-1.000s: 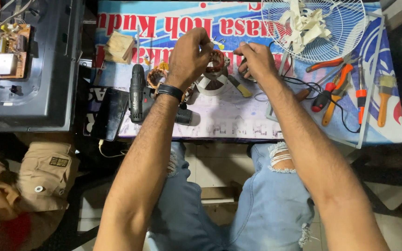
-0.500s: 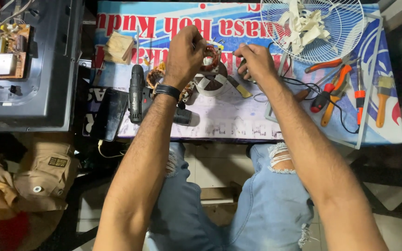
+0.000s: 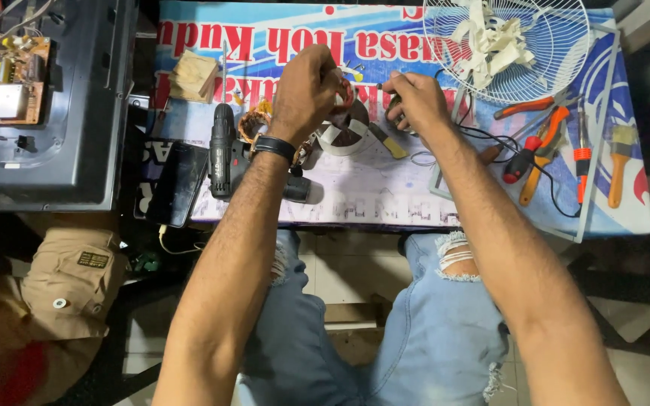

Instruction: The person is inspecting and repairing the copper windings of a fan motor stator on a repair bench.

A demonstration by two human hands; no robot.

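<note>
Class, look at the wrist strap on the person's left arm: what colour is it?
Black. The strap shows clearly in the head view, just below the left hand.

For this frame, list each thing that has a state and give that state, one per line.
left hand: closed over a round motor part with reddish windings, raised above the table
right hand: pinched on a thin tool; tip hidden
cordless drill: lying on its side, untouched
phone: face up, screen dark, cable attached
fan guard: lying flat, white scraps piled in it
paintbrush: lying flat, unused
circuit board: exposed in an opened casing
</note>
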